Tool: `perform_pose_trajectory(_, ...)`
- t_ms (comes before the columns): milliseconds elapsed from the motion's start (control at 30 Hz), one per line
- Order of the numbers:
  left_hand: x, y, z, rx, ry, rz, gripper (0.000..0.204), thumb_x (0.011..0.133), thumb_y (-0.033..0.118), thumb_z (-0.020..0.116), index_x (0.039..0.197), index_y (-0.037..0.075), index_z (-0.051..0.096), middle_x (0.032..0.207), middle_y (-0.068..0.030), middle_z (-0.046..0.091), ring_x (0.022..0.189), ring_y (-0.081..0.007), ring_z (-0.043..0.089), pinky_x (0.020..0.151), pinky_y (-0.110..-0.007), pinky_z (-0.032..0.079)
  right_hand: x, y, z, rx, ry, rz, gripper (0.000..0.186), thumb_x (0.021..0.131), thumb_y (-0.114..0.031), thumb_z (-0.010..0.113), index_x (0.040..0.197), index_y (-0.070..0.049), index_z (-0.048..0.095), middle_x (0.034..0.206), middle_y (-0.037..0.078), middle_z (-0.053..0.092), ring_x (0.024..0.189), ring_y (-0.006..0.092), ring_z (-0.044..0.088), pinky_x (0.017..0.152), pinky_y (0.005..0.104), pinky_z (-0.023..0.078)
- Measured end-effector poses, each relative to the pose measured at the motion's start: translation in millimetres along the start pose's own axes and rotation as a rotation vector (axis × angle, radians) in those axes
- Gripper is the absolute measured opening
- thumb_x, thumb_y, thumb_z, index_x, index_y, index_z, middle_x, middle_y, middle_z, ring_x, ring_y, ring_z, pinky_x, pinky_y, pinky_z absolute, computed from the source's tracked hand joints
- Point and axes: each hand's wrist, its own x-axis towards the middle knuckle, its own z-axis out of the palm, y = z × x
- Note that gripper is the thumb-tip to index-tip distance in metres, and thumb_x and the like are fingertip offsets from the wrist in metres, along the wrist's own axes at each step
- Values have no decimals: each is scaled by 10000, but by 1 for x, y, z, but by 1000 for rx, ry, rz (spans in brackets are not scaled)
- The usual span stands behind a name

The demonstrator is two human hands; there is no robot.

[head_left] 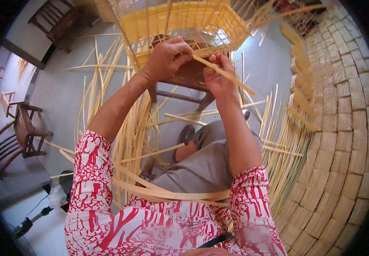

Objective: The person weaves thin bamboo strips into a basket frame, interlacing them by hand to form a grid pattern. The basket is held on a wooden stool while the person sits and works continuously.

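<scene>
A pale yellow woven basket [167,19], apparently bamboo, stands in front of me with loose uprights rising from its sides. It rests on a dark wooden stool [188,74]. My left hand [169,55] is at the near side of the basket, fingers closed in a pinch on one end of a flat bamboo strip [231,77]. The strip slants down to the right across my right hand [222,77], its far end free. My right hand's fingers are curled around the strip close to the basket's near right corner; their exact grip is partly hidden.
Long loose strips [129,141] lie on the floor to the left, and a bundle of thinner ones [282,158] to the right. Bent strips [171,196] cross my lap. Stacked woven pieces [338,141] line the right side. A wooden chair [24,128] stands at left.
</scene>
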Motion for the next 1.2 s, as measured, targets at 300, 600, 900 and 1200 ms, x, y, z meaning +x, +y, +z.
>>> perform_pose_trajectory(300,16,-4,-13,-27,-47,-7,98,847,109,707,899,38,663,866,-117,626,819,-294,636,732,-364,512,-3,5,79,-1076,-164,-393,233,922,-194,730,1082,-31,689,914,-32,644,790,48,555,729,210,472)
perform_pose_trajectory(600,24,2,0,-151,77,-157,98,828,99,712,898,36,685,836,-121,641,793,-294,651,714,-369,518,-2,13,46,-77,95,-158,174,996,-111,566,1122,9,550,1099,144,651,1019,297,669,972,449,562)
perform_pose_trajectory(900,23,4,33,497,122,-129,80,831,130,613,858,63,647,850,-136,666,737,-346,684,615,-427,545,-3,25,70,-315,110,-231,224,968,-122,636,1150,-7,575,1064,90,667,956,190,663,881,348,564)
perform_pose_trajectory(1200,26,-1,27,579,-42,-234,170,845,133,602,979,28,600,807,-205,690,748,-373,703,623,-471,558,-5,18,59,-559,91,-186,321,992,-139,588,1256,33,529,1134,134,625,1039,226,639,937,339,551)
